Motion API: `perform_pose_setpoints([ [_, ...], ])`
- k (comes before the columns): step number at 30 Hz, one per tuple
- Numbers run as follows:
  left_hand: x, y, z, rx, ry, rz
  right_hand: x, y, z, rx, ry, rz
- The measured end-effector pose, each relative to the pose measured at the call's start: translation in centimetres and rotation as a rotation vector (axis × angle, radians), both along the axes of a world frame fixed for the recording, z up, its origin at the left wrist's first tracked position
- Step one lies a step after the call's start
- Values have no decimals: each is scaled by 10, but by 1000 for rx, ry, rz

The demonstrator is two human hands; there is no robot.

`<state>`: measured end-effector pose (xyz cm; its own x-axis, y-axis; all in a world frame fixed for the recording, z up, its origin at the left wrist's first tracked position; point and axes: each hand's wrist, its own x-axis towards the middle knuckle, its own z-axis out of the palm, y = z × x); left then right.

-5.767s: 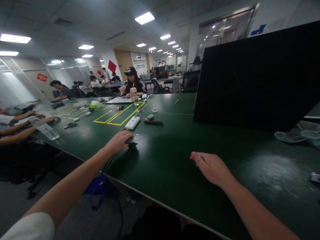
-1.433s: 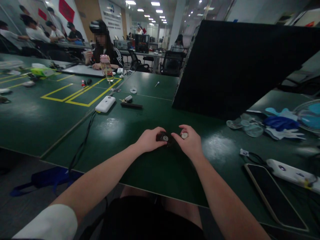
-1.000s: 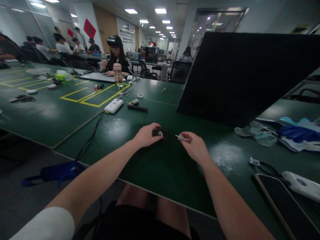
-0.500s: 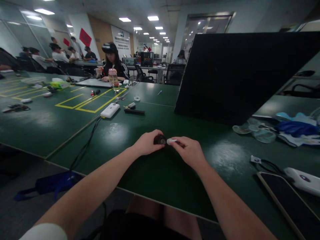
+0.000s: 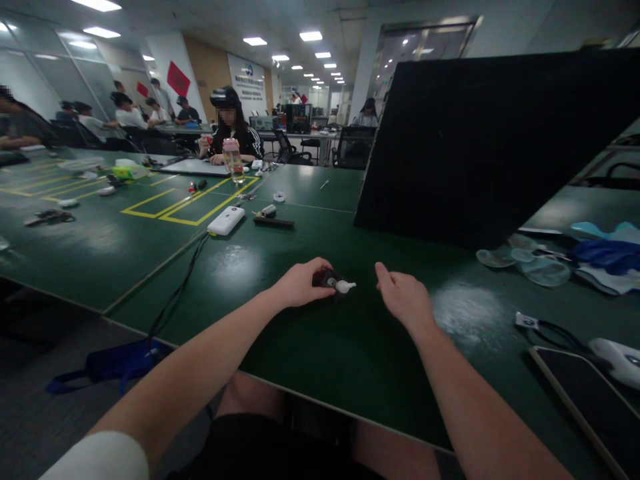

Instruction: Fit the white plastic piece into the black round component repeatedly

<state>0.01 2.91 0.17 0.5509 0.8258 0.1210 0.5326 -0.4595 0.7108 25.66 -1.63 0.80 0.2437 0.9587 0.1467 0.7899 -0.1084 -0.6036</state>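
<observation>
My left hand (image 5: 299, 283) rests on the green table (image 5: 320, 340) with its fingers closed round a small black part (image 5: 324, 279). A small white piece (image 5: 344, 287) sticks out of that part on its right side. My right hand (image 5: 405, 299) hovers a short way to the right of it, empty, fingers loosely stretched toward the white piece without touching it.
A large black panel (image 5: 480, 147) leans at the back right. A white power bank (image 5: 226, 220) with a black cable lies to the left, a phone (image 5: 585, 393) and white device (image 5: 617, 353) at right. Clear lenses (image 5: 520, 261) and blue gloves (image 5: 600, 253) sit beyond. Other people work across the table.
My right hand, which pinched the white piece and brought it to the black part, has let go and drawn back to the right. The white piece now stays on the part.
</observation>
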Motion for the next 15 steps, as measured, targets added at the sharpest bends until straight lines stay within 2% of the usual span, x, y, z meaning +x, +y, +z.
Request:
perform_pose_setpoints([
  [3,-2,0,0,2,11,17,5,6,-5,-123,-13,-8],
  [6,-22,3,1,33,-9,73,5,7,-2,-180,-31,-28],
  [9,-66,11,4,120,38,209,4,7,2,-214,-67,-14],
  [12,-118,20,11,315,221,333,4,7,4,-245,-90,7],
  [15,-158,26,19,564,431,223,4,9,1,-271,-92,14],
])
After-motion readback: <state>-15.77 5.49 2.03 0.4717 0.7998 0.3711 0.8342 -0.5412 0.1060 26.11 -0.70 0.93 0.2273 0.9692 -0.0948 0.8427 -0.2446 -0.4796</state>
